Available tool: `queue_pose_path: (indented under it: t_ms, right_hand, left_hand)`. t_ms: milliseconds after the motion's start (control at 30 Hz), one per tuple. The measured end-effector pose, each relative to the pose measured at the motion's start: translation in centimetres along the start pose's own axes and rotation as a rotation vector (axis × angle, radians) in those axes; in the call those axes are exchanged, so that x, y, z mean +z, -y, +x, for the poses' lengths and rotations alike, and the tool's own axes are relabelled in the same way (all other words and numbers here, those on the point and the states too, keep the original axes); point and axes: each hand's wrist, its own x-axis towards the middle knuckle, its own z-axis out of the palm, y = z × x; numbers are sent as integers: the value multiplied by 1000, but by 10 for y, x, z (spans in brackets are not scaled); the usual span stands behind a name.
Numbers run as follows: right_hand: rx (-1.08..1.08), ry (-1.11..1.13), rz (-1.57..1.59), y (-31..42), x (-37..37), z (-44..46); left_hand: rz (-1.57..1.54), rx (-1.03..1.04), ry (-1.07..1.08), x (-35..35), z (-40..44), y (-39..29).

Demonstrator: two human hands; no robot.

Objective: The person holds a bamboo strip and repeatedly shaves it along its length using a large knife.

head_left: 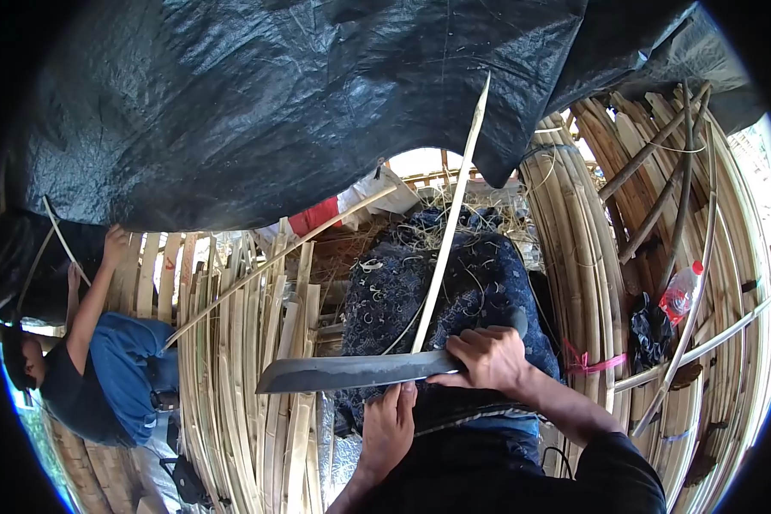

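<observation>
My right hand is wrapped round the handle of a machete. Its broad dark blade lies nearly level across my lap, with the tip to the left. A long pale bamboo strip rises away from me, its far end narrowing to a point. The blade crosses the strip near its lower end and hides part of it. Just below the blade, my left hand is closed in a pinch at the strip's near end. Under the strip, a dark patterned cloth covers my legs and has pale shavings on it.
Split bamboo slats stand at the left, and bundled slats at the right. A black tarp hangs low ahead. Another person at the far left reaches up to it. A clear bottle with a red cap rests among the right-hand slats.
</observation>
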Motion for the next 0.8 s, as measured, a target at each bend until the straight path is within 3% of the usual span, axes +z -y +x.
queue_pose_path:
  t_ms: [300,500,567,800]
  right_hand:
    - [-38,-72,-71,1,-3,14]
    - [26,-36,-32,10,6,6]
    - [22,-36,-23,10,11,2]
    - [-38,-73,-152,-4,-2,10]
  left_hand:
    - [-42,-107,14,-8,12,-15]
    - [12,-56,-19,3,22,7]
    - [115,141,-150,5,25,16]
    - [70,89,-108,0,21,-2]
